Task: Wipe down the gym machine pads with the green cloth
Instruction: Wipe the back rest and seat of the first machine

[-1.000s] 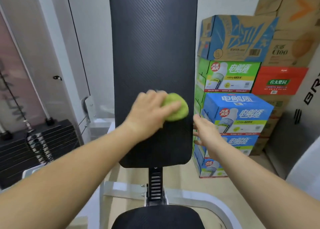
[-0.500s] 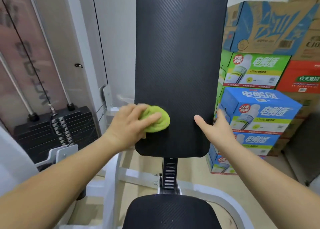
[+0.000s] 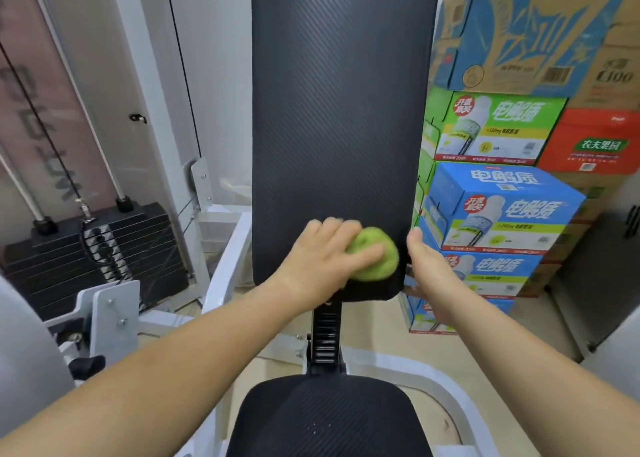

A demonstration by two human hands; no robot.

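Observation:
A tall black back pad [image 3: 343, 110] stands upright in front of me, with a black seat pad [image 3: 329, 418] below it. My left hand [image 3: 322, 262] holds a bunched green cloth [image 3: 375, 259] against the pad's lower right corner, its fingers laid over the cloth. My right hand [image 3: 427, 266] holds the back pad's right edge just beside the cloth. Its thumb is at the front and its fingers are hidden behind the pad.
A black weight stack [image 3: 90, 245] with cable and guide rods stands at the left inside the white machine frame [image 3: 225, 266]. Stacked drink cartons [image 3: 502, 207] rise close to the pad's right side. A black toothed adjuster post [image 3: 325, 335] joins the two pads.
My left hand has swept the green cloth from the back pad's lower left across to its lower right. My right hand has stayed at the pad's right edge.

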